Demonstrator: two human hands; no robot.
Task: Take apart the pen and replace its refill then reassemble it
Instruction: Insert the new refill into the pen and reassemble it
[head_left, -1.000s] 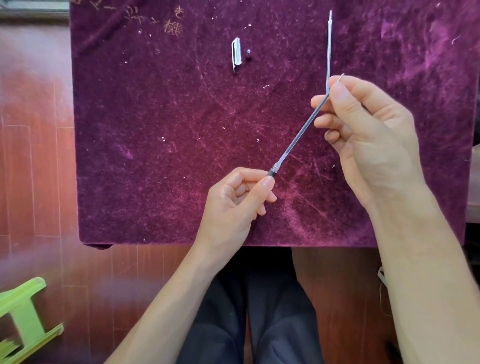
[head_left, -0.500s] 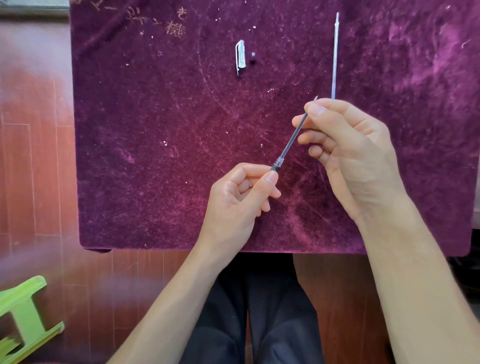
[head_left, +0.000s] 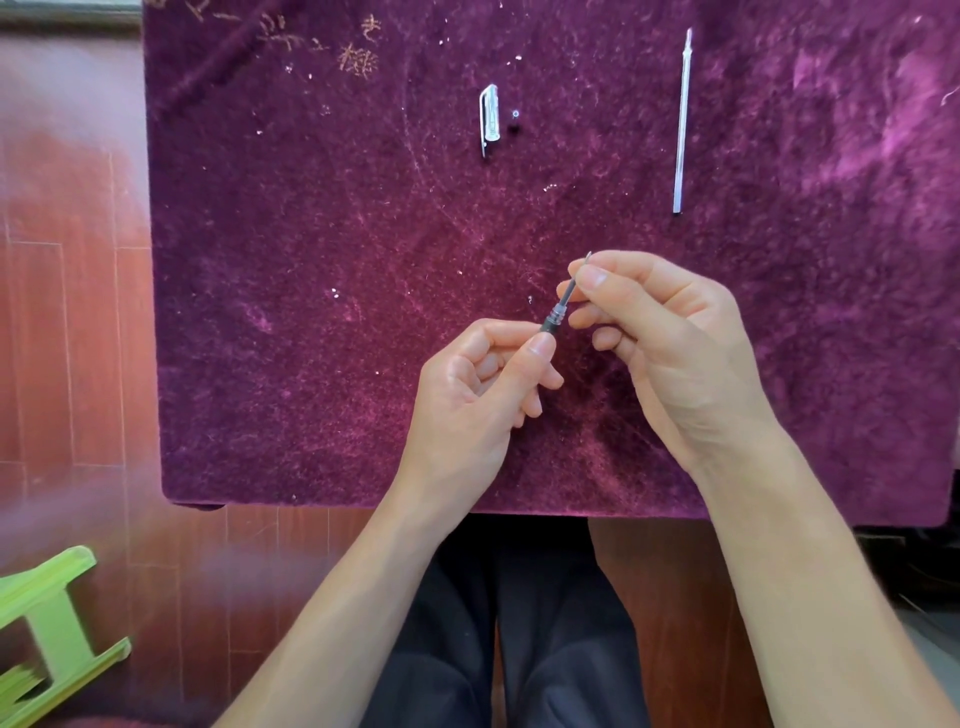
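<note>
The refill (head_left: 570, 289) sits mostly inside the pen barrel (head_left: 550, 321), above the tabletop (head_left: 311, 312). The left hand (head_left: 467, 405) grips the barrel steady, probably so the right hand (head_left: 660, 353), pinching the refill's tip, can seat it. The other refill (head_left: 681, 124) and clear cap (head_left: 490, 118) lie well apart, out of the way.

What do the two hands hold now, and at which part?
Left hand grips the pen barrel low down; right hand pinches the refill near its tip.
</note>
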